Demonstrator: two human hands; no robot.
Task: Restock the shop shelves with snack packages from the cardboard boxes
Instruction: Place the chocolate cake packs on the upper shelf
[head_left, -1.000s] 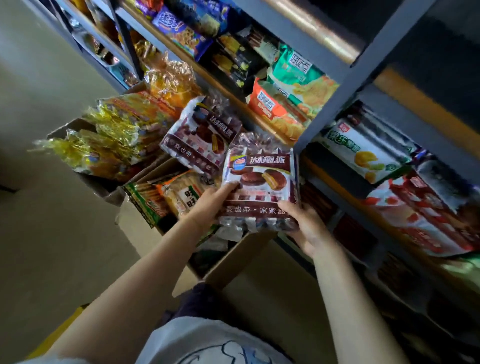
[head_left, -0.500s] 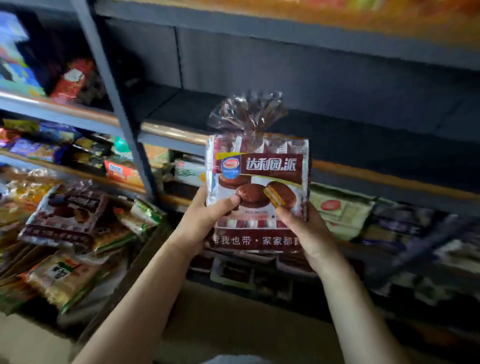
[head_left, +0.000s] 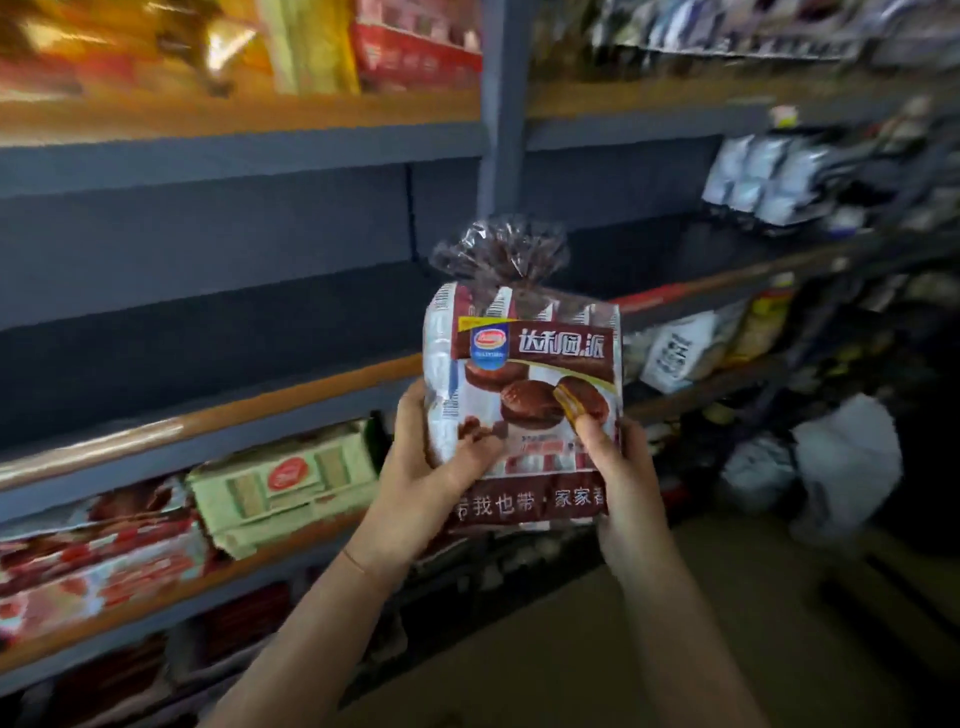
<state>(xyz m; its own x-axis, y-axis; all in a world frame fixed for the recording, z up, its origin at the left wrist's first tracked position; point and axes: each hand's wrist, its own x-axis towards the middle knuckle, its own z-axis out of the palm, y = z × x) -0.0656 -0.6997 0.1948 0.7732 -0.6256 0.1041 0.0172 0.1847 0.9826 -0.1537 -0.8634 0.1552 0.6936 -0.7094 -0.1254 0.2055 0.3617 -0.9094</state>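
I hold a bag of chocolate pies (head_left: 524, 374) upright in front of the shelving; it is brown and white with a gathered clear top. My left hand (head_left: 431, 467) grips its lower left side, thumb across the front. My right hand (head_left: 618, 473) grips the lower right side, thumb on the printed pie. Behind the bag runs a dark shelf level (head_left: 218, 332) with a wooden front edge, and nothing shows on it in this view. No cardboard box is in view.
A grey upright post (head_left: 501, 104) divides the shelf bays. Green and red snack packs (head_left: 280, 483) fill the lower left shelf. Orange and red packs sit on the top shelf. White bags (head_left: 675, 353) lie on the shelves to the right, and bagged goods (head_left: 841, 462) stand on the floor.
The bag has come up out of the box area to shelf height, and my view has swung up and to the right. Both hands keep the same hold on its lower sides.
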